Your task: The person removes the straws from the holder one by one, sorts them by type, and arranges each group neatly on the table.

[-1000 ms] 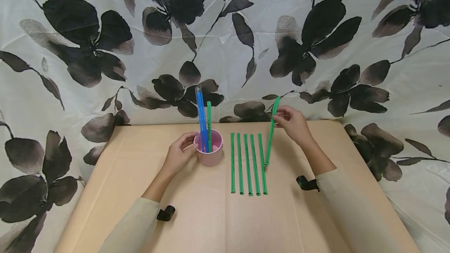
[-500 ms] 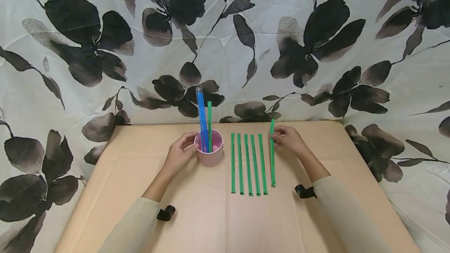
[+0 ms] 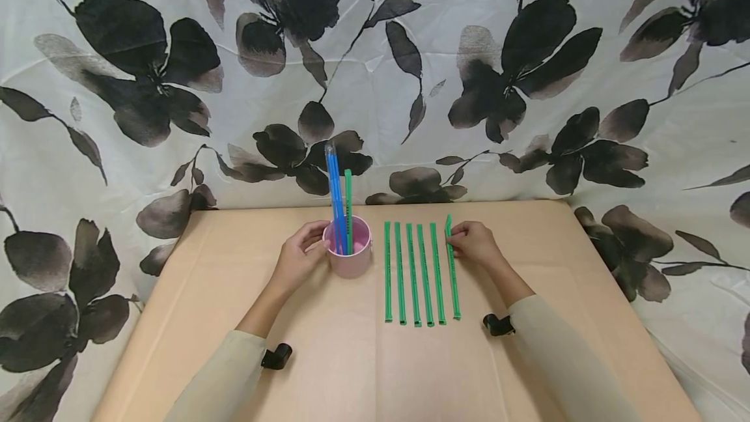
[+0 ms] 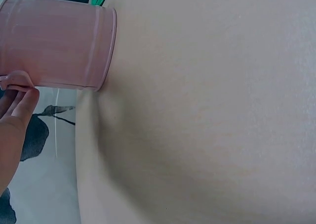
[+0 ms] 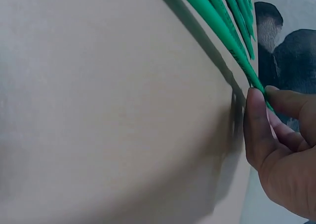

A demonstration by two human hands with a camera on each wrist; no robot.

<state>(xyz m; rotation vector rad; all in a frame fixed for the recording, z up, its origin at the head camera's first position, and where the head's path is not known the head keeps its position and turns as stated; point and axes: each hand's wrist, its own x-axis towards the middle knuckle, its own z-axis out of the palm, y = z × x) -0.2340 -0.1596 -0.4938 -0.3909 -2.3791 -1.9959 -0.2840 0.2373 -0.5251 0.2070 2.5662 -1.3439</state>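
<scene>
A small pink bucket (image 3: 350, 266) with side loops stands upright on the table, holding several slim blue sticks (image 3: 336, 197) and a green one. My left hand (image 3: 300, 256) holds it from the left; in the left wrist view the fingertips (image 4: 30, 96) meet the bucket's loop (image 4: 19, 78). Right of the bucket, several slim green sticks (image 3: 413, 275) lie in a parallel row. At the row's right end my right hand (image 3: 477, 243) pinches the upper part of another green stick (image 3: 454, 285) between thumb and fingers. In the right wrist view this stick (image 5: 217, 31) casts a shadow beside it.
The tan tabletop (image 3: 375, 376) ends at a straight back edge, just behind the bucket and the row. A white cloth (image 3: 375, 83) with dark flowers hangs behind. Black wrist cameras sit below the left (image 3: 277, 355) and right (image 3: 498, 325) hands.
My right hand has come down and nearer with its green stick, which went from raised and slanted to lined up beside the row. The left hand and bucket have stayed put.
</scene>
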